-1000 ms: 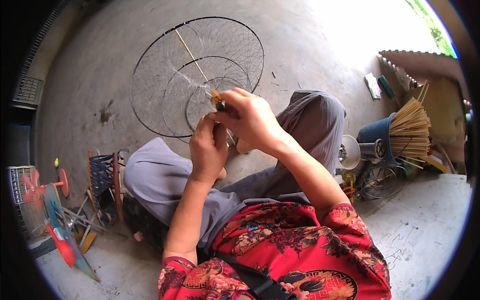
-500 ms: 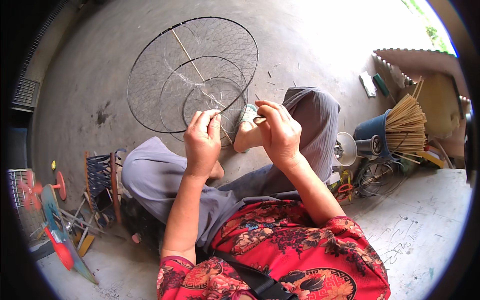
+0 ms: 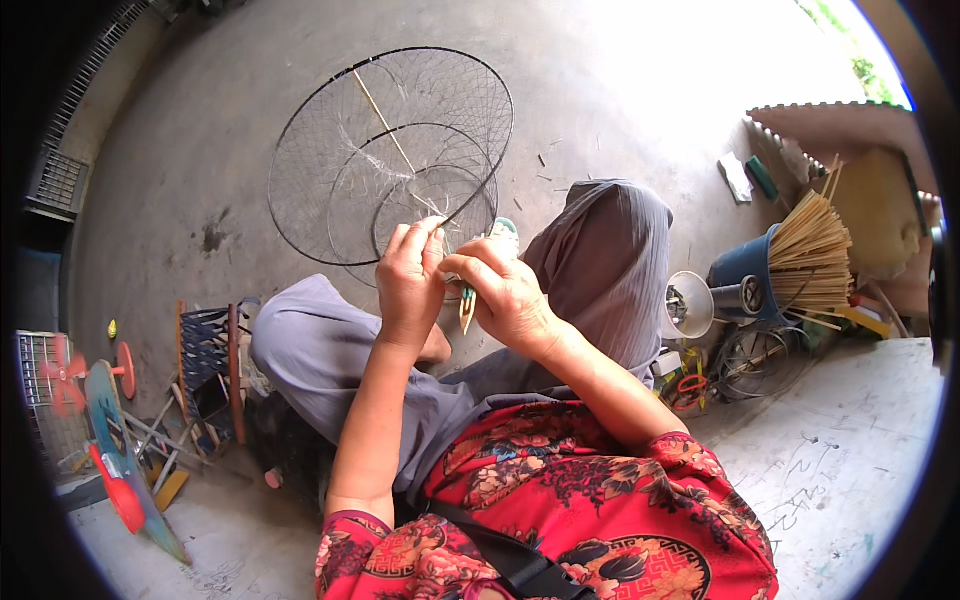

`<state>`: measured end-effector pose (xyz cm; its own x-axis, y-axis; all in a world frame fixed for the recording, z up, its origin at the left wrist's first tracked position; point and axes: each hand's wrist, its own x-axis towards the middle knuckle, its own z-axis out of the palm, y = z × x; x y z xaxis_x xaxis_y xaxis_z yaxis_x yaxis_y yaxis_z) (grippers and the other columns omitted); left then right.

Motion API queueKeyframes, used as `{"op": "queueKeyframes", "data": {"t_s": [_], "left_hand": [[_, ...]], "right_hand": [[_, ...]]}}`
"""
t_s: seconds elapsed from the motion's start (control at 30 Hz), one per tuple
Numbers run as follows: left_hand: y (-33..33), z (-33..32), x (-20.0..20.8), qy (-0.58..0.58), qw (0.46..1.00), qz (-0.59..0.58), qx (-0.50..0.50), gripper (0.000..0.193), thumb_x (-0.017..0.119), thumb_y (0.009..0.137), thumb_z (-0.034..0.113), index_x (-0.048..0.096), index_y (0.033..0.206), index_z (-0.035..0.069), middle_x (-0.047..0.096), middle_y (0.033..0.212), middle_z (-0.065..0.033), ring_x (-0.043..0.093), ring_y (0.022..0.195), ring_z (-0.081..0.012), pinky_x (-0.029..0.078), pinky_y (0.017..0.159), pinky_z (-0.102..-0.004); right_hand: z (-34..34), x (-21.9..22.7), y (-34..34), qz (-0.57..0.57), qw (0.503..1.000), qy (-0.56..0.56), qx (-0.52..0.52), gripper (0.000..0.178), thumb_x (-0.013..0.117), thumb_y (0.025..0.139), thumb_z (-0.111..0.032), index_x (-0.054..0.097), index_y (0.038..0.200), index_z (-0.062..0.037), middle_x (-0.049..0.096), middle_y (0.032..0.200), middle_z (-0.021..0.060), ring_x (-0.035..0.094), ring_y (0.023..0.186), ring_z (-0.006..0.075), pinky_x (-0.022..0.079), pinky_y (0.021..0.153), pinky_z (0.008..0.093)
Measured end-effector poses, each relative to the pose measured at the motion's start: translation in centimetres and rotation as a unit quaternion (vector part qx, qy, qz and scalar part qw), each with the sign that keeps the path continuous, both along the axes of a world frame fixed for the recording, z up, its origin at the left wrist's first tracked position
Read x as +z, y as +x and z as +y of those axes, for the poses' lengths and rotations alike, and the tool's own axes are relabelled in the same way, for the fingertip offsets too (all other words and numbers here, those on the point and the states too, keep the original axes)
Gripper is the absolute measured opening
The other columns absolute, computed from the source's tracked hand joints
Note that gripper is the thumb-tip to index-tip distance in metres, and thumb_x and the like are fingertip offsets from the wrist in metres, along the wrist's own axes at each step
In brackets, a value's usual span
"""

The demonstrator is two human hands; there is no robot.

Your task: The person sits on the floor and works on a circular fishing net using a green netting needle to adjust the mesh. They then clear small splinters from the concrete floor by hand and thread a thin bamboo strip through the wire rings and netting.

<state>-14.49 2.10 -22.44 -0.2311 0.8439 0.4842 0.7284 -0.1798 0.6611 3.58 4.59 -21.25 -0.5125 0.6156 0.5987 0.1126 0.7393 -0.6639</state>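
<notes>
A round netted cage (image 3: 440,85) with black wire hoops leans in front of me, a thin bamboo stick (image 3: 384,121) running across its mesh. My left hand (image 3: 408,285) pinches the near part of its outer hoop between thumb and fingers. Close beside it, my right hand (image 3: 505,303) is closed on a slim, pointed netting needle (image 3: 467,308) wound with green thread. The needle's tip points down toward my lap. The fingertips of both hands nearly meet, and the exact spot between them is partly hidden.
To the right stands a blue bucket (image 3: 738,262) full of bamboo sticks (image 3: 812,250). Nearer are a white bowl-like container (image 3: 690,305), a coil of wire (image 3: 745,368) and red-handled scissors (image 3: 688,392). A strap-woven stool (image 3: 205,345) is at my left. Short bits lie on the concrete floor.
My right hand has come left and down to beside my left hand, and the netting needle now shows below it. The cage has shifted slightly, and its far rim sits a little lower.
</notes>
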Motion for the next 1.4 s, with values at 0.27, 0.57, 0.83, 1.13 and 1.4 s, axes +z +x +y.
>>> {"op": "queueKeyframes", "data": {"t_s": [0.27, 0.57, 0.83, 1.13, 1.4], "left_hand": [[-3.0, 1.6, -1.8, 0.057, 0.994, 0.055, 0.069, 0.010, 0.071, 0.111, 0.007, 0.076, 0.119, 0.002, 0.076, 0.101, -0.0158, 0.075, 0.087, -0.0343, 0.059, 0.076, -0.0423], [-1.3, 0.3, -0.4, 0.019, 0.997, 0.051, 0.054, 0.012, 0.071, 0.111, 0.007, 0.075, 0.121, 0.004, 0.074, 0.102, -0.0172, 0.075, 0.090, -0.0404, 0.060, 0.075, -0.0467], [-1.0, -0.5, -0.1, 0.010, 1.000, 0.002, 0.024, 0.026, 0.073, 0.104, -0.003, 0.078, 0.129, 0.005, 0.072, 0.099, -0.0155, 0.074, 0.084, -0.0369, 0.060, 0.073, -0.0438], [-1.3, -0.8, -1.1, 0.062, 0.991, 0.122, -0.013, 0.019, 0.078, 0.102, 0.011, 0.072, 0.120, 0.008, 0.076, 0.101, -0.0128, 0.077, 0.082, -0.0372, 0.060, 0.067, -0.0465], [-0.9, -1.4, -1.2, 0.010, 0.993, 0.096, 0.061, 0.006, 0.074, 0.102, 0.010, 0.070, 0.106, 0.012, 0.072, 0.092, -0.0124, 0.071, 0.066, -0.0414, 0.056, 0.058, -0.0517]], "right_hand": [[-7.3, 6.8, 8.4, 0.056, 0.965, -0.245, 0.070, 0.016, 0.071, 0.107, -0.013, 0.068, 0.117, -0.0007, 0.068, 0.087, 0.0155, 0.071, 0.079, 0.0340, 0.058, 0.072, 0.0447], [-1.0, 2.2, 2.2, -0.026, 0.999, -0.005, -0.021, 0.022, 0.085, 0.091, -0.012, 0.069, 0.101, -0.0024, 0.075, 0.110, 0.0181, 0.075, 0.108, 0.0397, 0.058, 0.097, 0.0542], [-0.1, 1.7, -0.7, 0.018, 0.992, -0.053, 0.112, 0.018, 0.080, 0.090, -0.008, 0.065, 0.096, -0.0011, 0.065, 0.087, 0.0142, 0.066, 0.085, 0.0372, 0.054, 0.074, 0.0466], [7.7, 10.3, -9.9, 0.021, 0.974, -0.213, 0.070, 0.031, 0.077, 0.110, -0.028, 0.069, 0.098, -0.0001, 0.062, 0.074, 0.0090, 0.064, 0.067, 0.0210, 0.053, 0.064, 0.0398], [10.2, 11.6, -12.6, -0.030, 0.939, -0.333, 0.073, 0.045, 0.073, 0.110, -0.039, 0.070, 0.094, 0.0028, 0.067, 0.071, 0.0165, 0.062, 0.064, 0.0235, 0.055, 0.067, 0.0456]]}}
